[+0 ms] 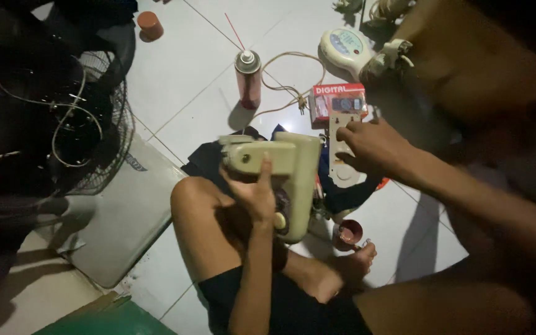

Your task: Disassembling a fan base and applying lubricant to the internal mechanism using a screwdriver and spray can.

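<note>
My left hand (257,193) grips a cream plastic fan housing (293,162) and holds it upright over my bent left knee. My thumb lies up its near face, and a dark opening and a round cream knob show lower on the housing. My right hand (372,146) reaches in from the right, just beyond the housing. Its fingers are curled over the top end of a flat cream strip (341,170) that lies on a dark blue cloth (342,197).
A red box (337,99) and a spray can (248,78) with a thin red straw stand on the white tiles beyond, with a cord between them. A black fan grille (91,133) and grey fan base (125,214) lie left. A small brown cup (348,234) sits by my foot.
</note>
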